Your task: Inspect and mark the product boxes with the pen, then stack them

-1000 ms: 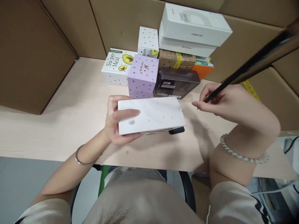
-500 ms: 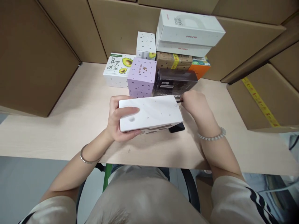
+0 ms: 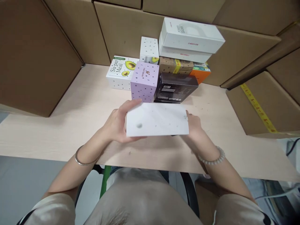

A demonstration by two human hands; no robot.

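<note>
White box (image 3: pixel 157 120) in my left grip (image 3: pixel 117 125)
I clamp its left end over the surface (image 3: pixel 77 125), near the purple box (image 3: pixel 144 79); my right grip (image 3: pixel 194 125), at the other end, is partly hidden, so I can't tell its state.

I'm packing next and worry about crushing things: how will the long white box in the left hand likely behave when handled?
The long white box is probably stiff, as its edges look straight in the grip of the left hand. Its flat faces suggest it would slide rather than roll. The smooth-looking surface might be slightly slippery.
</note>
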